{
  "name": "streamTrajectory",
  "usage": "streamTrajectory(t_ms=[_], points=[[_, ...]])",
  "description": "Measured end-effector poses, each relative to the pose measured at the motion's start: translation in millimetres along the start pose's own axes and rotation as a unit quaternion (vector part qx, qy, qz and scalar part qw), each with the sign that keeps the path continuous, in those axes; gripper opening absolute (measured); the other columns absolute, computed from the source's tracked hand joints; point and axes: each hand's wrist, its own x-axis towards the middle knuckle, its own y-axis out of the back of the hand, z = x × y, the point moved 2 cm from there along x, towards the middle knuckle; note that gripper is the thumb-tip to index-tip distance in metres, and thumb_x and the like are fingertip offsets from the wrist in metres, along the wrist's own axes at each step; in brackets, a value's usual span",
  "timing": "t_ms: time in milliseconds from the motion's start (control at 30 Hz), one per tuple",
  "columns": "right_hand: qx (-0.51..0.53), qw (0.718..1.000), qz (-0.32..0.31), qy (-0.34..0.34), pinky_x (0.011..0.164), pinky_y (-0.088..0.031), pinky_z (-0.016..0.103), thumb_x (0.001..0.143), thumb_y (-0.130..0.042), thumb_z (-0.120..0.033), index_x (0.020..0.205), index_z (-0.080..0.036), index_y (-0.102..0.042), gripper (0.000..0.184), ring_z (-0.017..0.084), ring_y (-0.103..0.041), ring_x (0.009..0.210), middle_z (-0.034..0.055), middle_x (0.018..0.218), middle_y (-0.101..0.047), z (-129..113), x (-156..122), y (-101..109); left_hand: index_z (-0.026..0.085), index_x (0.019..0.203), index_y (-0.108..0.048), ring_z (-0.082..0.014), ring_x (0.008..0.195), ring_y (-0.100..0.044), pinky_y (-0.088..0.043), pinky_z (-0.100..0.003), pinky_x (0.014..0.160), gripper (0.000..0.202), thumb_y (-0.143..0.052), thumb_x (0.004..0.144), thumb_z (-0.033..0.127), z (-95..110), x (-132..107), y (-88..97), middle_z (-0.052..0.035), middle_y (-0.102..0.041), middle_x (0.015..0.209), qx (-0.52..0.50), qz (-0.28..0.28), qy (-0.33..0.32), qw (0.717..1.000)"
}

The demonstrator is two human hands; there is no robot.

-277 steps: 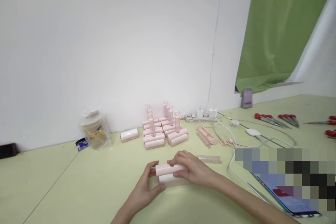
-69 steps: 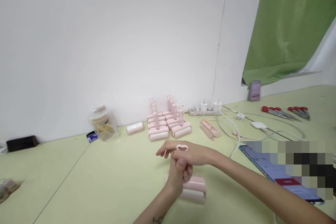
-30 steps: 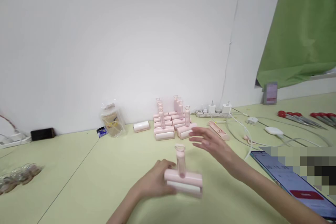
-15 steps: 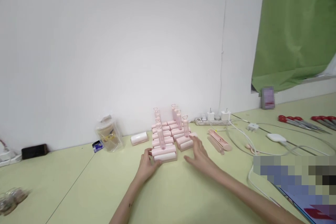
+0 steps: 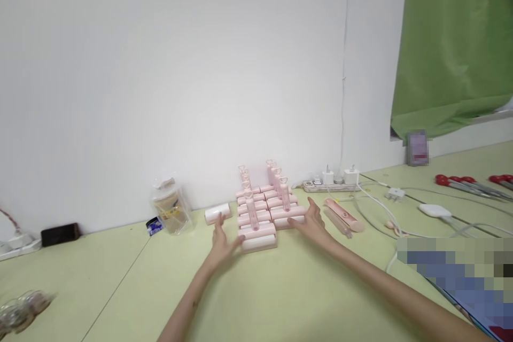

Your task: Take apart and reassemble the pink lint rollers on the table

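Pink lint rollers stand in two columns on the table, with clear pink handles pointing up. The front one of the left column (image 5: pixel 258 243) shows a white roll along its near side. My left hand (image 5: pixel 220 246) is open beside its left end, fingers spread, the thumb at the roller's edge. My right hand (image 5: pixel 315 222) grips the right end of the front lint roller in the right column (image 5: pixel 282 222), thumb across the near side and fingers behind. A loose white roll (image 5: pixel 217 212) lies just beyond my left fingertips.
Right of the rollers lie a pink folded piece (image 5: pixel 342 215), a power strip (image 5: pixel 332 187) with chargers, white cables and red-handled tools (image 5: pixel 457 180). A bagged cup (image 5: pixel 172 206) and a black box (image 5: pixel 60 234) stand on the left. The white wall (image 5: pixel 160 64) closes off the back.
My right hand has closed on the right column's front roller, which now sits squarer beside its neighbours. My left hand has loosened from the left front roller and opened. The view shifted slightly.
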Motion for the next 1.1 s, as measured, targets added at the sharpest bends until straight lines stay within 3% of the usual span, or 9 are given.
streamTrajectory(t_ms=[100, 167, 300, 467, 633, 733, 833, 900, 1100], points=[[0.021, 0.996, -0.043, 0.070, 0.102, -0.025, 0.044, 0.075, -0.050, -0.033, 0.132, -0.020, -0.012, 0.070, 0.027, -0.022, 0.129, 0.0127, 0.135, -0.026, -10, -24, 23, 0.015, 0.134, -0.018, -0.0272, 0.132, -0.016, -0.015, -0.046, 0.107, 0.072, -0.058, 0.077, 0.032, -6, 39, 27.8, -0.0141, -0.022, 0.142, 0.040, 0.052, 0.011, 0.998], [0.035, 0.990, -0.082, 0.111, 0.102, -0.026, 0.040, 0.077, -0.048, -0.031, 0.130, -0.025, -0.018, 0.061, 0.023, -0.026, 0.128, 0.0092, 0.134, -0.029, -17, -46, 39, 0.019, 0.128, -0.035, -0.0301, 0.126, -0.029, -0.023, -0.053, 0.101, 0.053, -0.056, 0.080, 0.030, -13, 61, 41.6, -0.0103, -0.030, 0.139, 0.060, 0.063, 0.030, 0.996], [0.099, 0.965, -0.192, 0.150, 0.100, -0.030, 0.042, 0.082, -0.045, -0.026, 0.128, -0.033, -0.021, 0.053, 0.022, -0.033, 0.124, 0.0065, 0.135, -0.023, -21, -92, 60, 0.017, 0.115, -0.049, -0.0240, 0.105, -0.051, -0.043, -0.046, 0.087, 0.033, -0.053, 0.084, 0.029, -25, 76, 49.3, -0.0079, -0.050, 0.120, 0.064, 0.063, 0.084, 0.992], [0.146, 0.951, -0.248, 0.109, 0.094, -0.037, 0.040, 0.085, -0.045, -0.029, 0.123, -0.035, -0.034, 0.040, 0.023, -0.044, 0.114, 0.0056, 0.131, -0.033, -12, -121, 74, 0.014, 0.109, -0.051, -0.0219, 0.098, -0.054, -0.046, -0.042, 0.082, 0.031, -0.055, 0.082, 0.030, -29, 39, 45.4, -0.0080, -0.053, 0.113, 0.012, 0.071, 0.119, 0.990], [0.232, 0.928, -0.292, 0.015, 0.091, -0.039, 0.042, 0.084, -0.048, -0.039, 0.111, -0.028, -0.048, 0.029, 0.023, -0.052, 0.103, 0.0071, 0.110, -0.053, -5, -127, 66, 0.012, 0.113, -0.040, -0.0261, 0.091, -0.056, -0.047, -0.038, 0.077, 0.064, -0.062, 0.065, 0.049, -16, -39, 62.4, -0.0077, -0.052, 0.096, -0.096, 0.087, 0.137, 0.982], [0.378, 0.865, -0.327, -0.044, 0.089, -0.041, 0.037, 0.081, -0.051, -0.045, 0.110, -0.026, -0.050, 0.035, 0.023, -0.045, 0.115, 0.0081, 0.124, -0.046, -11, -127, 55, 0.019, 0.108, -0.042, -0.0207, 0.076, -0.057, -0.048, -0.031, 0.061, 0.058, -0.054, 0.065, 0.055, 12, -80, 70.7, -0.0028, -0.054, 0.084, -0.163, 0.055, 0.134, 0.976], [0.505, 0.765, -0.356, -0.180, 0.090, -0.041, 0.038, 0.080, -0.046, -0.052, 0.116, -0.023, -0.047, 0.046, 0.024, -0.041, 0.119, 0.0109, 0.128, -0.044, -22, -129, 44, 0.020, 0.100, -0.048, -0.0145, 0.059, -0.053, -0.042, -0.024, 0.046, 0.044, -0.050, 0.070, 0.052, 54, -100, 62.1, 0.0012, -0.051, 0.071, -0.206, -0.040, 0.144, 0.967], [0.558, 0.692, -0.375, -0.265, 0.088, -0.041, 0.042, 0.080, -0.041, -0.057, 0.120, -0.022, -0.044, 0.054, 0.025, -0.048, 0.114, 0.0128, 0.125, -0.048, -28, -132, 39, 0.021, 0.099, -0.047, -0.0123, 0.060, -0.051, -0.038, -0.020, 0.045, 0.039, -0.044, 0.076, 0.051, 84, -101, 42.6, 0.0025, -0.048, 0.070, -0.199, -0.227, 0.151, 0.941], [0.632, 0.585, -0.381, -0.336, 0.070, -0.046, 0.033, 0.077, -0.041, -0.065, 0.114, -0.024, -0.047, 0.056, 0.021, -0.063, 0.081, 0.0044, 0.095, -0.065, -24, -146, 30, 0.017, 0.063, -0.052, -0.0100, 0.035, -0.042, -0.029, -0.023, 0.035, 0.037, -0.059, 0.065, 0.053, 139, -71, -19.3, 0.0028, -0.049, 0.051, -0.119, -0.376, 0.125, 0.910]])
